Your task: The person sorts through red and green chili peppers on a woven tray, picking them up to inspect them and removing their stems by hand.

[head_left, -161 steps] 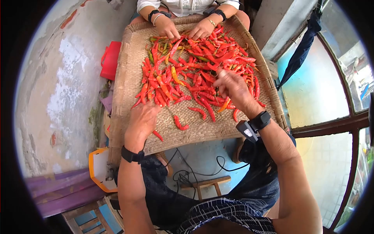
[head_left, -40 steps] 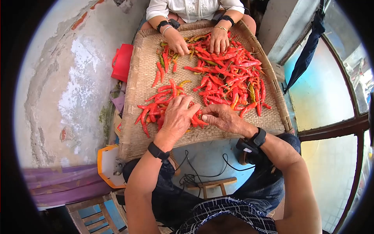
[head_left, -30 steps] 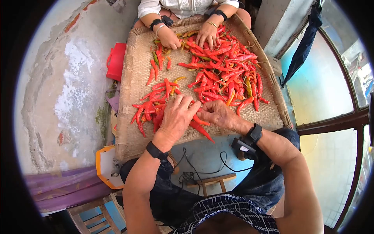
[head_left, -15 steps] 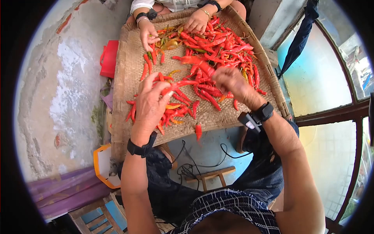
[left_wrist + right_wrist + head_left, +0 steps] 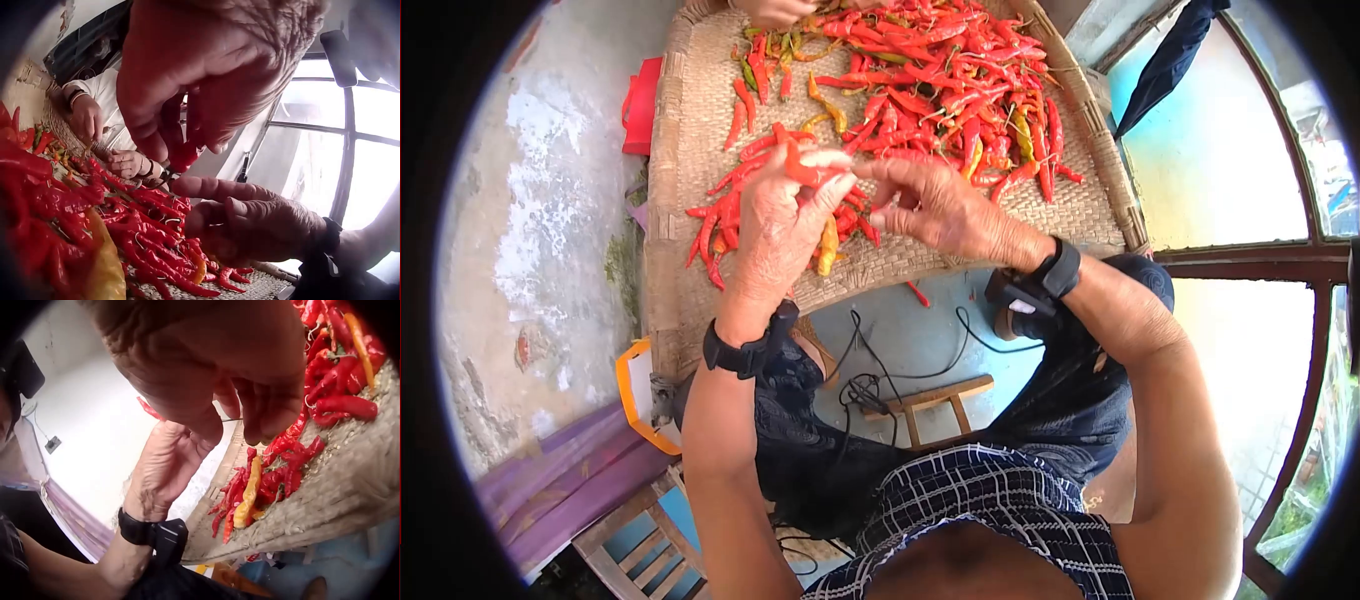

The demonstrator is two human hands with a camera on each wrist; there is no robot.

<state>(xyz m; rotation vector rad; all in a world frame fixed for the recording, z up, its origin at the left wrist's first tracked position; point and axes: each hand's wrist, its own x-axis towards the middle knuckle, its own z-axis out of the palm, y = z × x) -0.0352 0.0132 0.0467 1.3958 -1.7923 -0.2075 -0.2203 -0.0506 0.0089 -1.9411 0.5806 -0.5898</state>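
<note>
My left hand (image 5: 775,220) pinches a red chili pepper (image 5: 803,172) between thumb and fingers, above the near left part of a woven tray (image 5: 675,180). In the left wrist view, a thin stem sticks out from the held pepper (image 5: 185,156). Close against the left fingertips is my right hand (image 5: 940,210), its index finger extended and its thumb apart from it. A thin stem crosses the gap between the right fingers in the right wrist view. Under the left hand lies a smaller group of red chilies (image 5: 722,225) with a yellow chili (image 5: 828,245).
A large heap of red chilies (image 5: 990,90) fills the tray's far right. Another person's hand (image 5: 775,10) is at the far edge. One red chili (image 5: 918,293) shows below the near rim, over a blue floor with black cables (image 5: 865,390) and a wooden stool (image 5: 930,395).
The hands have come back together after being apart, with a pepper still in the left fingers. One chili dropped off the near rim. The head view has tilted down.
</note>
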